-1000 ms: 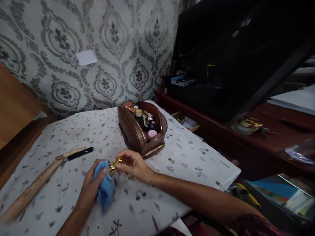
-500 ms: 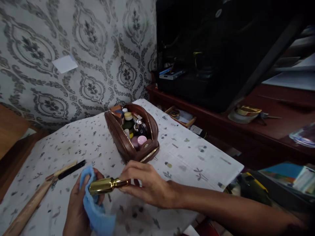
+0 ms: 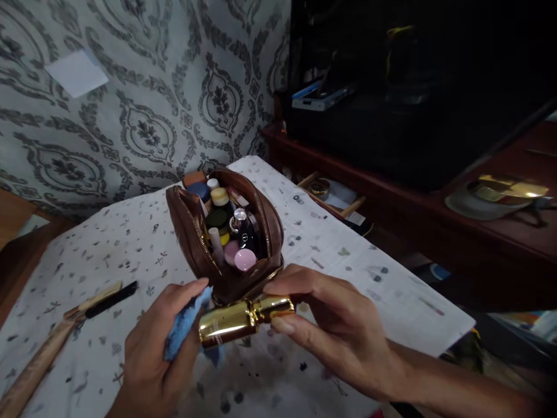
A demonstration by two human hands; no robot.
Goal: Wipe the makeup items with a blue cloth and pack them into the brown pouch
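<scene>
My right hand [image 3: 335, 325] pinches the narrow end of a shiny gold tube [image 3: 243, 319], held lying sideways above the table. My left hand [image 3: 154, 354] grips a blue cloth [image 3: 185, 322] and presses it against the tube's wider end. Just behind both hands stands an open brown zip pouch [image 3: 191, 232], packed with several small cosmetic bottles and jars [image 3: 230, 232].
A white cloth with small printed motifs [image 3: 348, 255] covers the table. A wooden stick [image 3: 35, 366] and a black pen [image 3: 111, 291] lie at the left. A dark red wooden cabinet [image 3: 435, 220] with clutter stands at the right. Patterned wallpaper with a white paper square [image 3: 76, 71] is behind.
Both hands have risen toward the camera with the gold tube and cloth. The view has dipped and closed in on the pouch.
</scene>
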